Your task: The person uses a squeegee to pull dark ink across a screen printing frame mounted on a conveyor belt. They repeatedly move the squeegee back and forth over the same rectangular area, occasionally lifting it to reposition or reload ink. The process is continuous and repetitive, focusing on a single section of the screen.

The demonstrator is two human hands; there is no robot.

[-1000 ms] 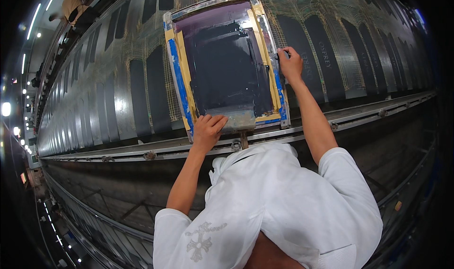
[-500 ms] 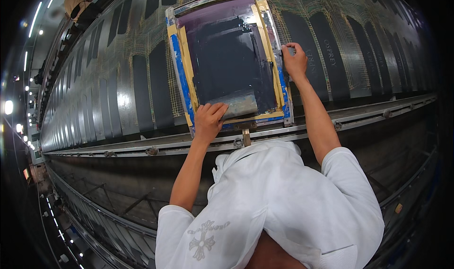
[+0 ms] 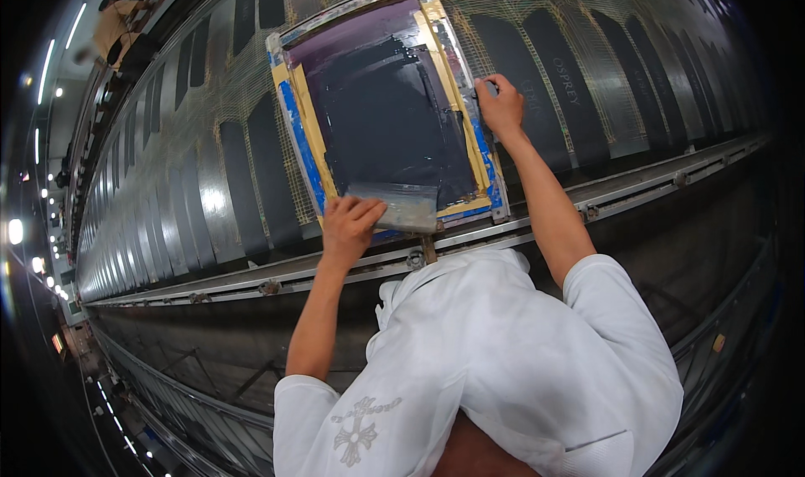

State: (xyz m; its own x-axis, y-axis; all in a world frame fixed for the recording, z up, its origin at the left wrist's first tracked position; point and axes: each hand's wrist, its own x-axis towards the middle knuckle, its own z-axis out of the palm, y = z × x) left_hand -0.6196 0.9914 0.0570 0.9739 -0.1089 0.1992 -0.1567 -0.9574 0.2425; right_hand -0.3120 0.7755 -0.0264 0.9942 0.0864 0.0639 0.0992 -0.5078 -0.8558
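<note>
Grey squeegee (image 3: 411,209) juts rightward from left hand (image 3: 348,228).

Left hand (image 3: 347,228) gripping squeegee (image 3: 410,209), near end of taped screen-printing frame (image 3: 347,12), dark ink (image 3: 377,121) over purple mesh (image 3: 345,41), right hand (image 3: 501,108) at frame's right edge, dark panels (image 3: 568,83) either side.

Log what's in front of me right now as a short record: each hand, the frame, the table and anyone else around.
Left hand: gripping the left end of a wide scraper
Right hand: fingers curled at the frame's right edge; exact grip unclear
Frame: yellow and blue tape along its sides, dark ink inside
Table: long, with dark pieces in rows
Others: one person, upper left
</note>
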